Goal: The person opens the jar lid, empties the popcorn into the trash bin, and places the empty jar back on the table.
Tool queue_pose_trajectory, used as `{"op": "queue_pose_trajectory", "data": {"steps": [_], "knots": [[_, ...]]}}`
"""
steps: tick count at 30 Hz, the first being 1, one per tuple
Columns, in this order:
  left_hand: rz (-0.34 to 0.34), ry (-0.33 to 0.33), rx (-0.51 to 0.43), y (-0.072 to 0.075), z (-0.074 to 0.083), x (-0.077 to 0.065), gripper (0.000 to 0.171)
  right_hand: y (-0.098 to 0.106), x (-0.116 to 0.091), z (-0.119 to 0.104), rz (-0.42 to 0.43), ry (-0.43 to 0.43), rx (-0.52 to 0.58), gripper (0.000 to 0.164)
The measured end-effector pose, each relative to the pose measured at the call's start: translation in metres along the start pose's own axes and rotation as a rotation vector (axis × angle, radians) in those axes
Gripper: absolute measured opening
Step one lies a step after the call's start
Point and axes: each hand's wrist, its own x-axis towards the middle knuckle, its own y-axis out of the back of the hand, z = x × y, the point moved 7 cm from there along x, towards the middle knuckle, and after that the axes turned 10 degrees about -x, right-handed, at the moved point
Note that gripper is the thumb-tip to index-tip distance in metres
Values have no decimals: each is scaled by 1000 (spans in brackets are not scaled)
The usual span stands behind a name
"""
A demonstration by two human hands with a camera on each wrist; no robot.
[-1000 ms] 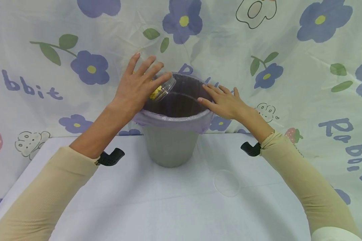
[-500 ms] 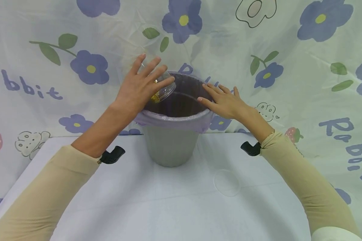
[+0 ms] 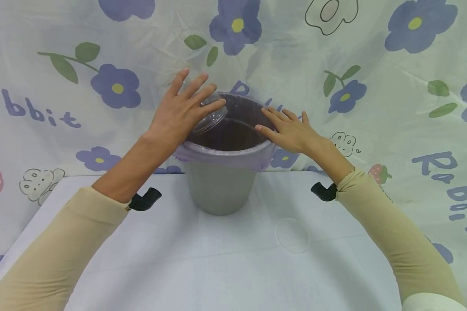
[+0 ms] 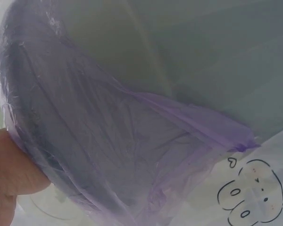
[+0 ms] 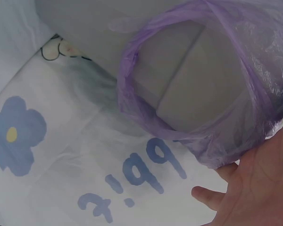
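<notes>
Over the near-left part of a grey bin [image 3: 222, 192], my left hand [image 3: 175, 114] grips a clear plastic jar [image 3: 211, 121], tilted with its mouth toward the bin's inside. No contents show in the visible part of the jar; the hand hides the rest. A thin purple bin liner [image 3: 233, 160] is folded over the rim. On the bin's right rim rests my right hand [image 3: 289, 133], fingers spread and fairly straight. The right wrist view shows that hand [image 5: 259, 183] against the liner [image 5: 127, 80]. In the left wrist view the liner [image 4: 94, 122] fills much of the picture, and the jar cannot be made out.
A clear round lid or ring [image 3: 292, 236] lies flat on the white table [image 3: 179, 263], right of the bin. Close behind the bin hangs a flower-printed cloth [image 3: 288, 56]. Each wrist carries a black mount, such as the left mount [image 3: 145, 199].
The yellow bits seen in the jar one second ago dwindled and are no longer visible. My left hand shifted slightly right and tipped the jar further. My right hand stayed on the rim.
</notes>
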Motion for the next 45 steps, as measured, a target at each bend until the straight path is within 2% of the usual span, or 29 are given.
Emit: {"op": "queue_pose_trajectory", "data": {"steps": [5,9,16,18,21,28,31,39,45], "knots": [[13,-9,33,1,1,1,99,0,0,1,2,-2,0,80],[53,-13,15,3,1,0,98,0,0,1,2,0,0,80],[269,16,-152,12,-12,-7,89,0,0,0,2,1,6,79],[310,49,-227,14,-20,-10,93,0,0,0,2,2,8,79],[328,120,-362,16,-31,-14,101,0,1,0,1,2,9,79],[309,290,-640,19,-52,-25,106,0,1,0,6,1,15,79],[301,353,-726,19,-59,-32,110,-1,0,0,5,3,15,79],[324,437,-820,20,-73,-51,114,-1,0,1,13,3,12,79],[341,537,-864,19,-87,-72,116,-2,0,1,16,3,13,80]]}}
